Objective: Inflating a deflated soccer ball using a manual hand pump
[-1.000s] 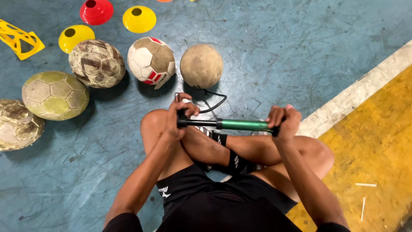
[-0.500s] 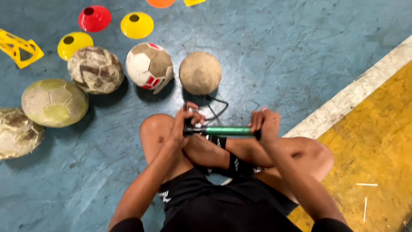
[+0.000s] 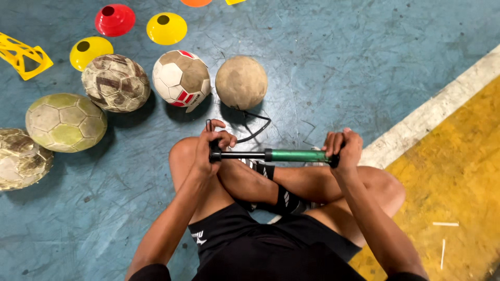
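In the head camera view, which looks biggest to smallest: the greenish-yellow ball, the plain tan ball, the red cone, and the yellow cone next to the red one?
1. Greenish-yellow ball, clearly the largest.
2. Plain tan ball.
3. Yellow cone and red cone: they look about alike, so I would not rank them.

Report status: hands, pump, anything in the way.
Left hand and right hand both grip the green hand pump. Black hose runs toward the tan ball. Nothing in the way.
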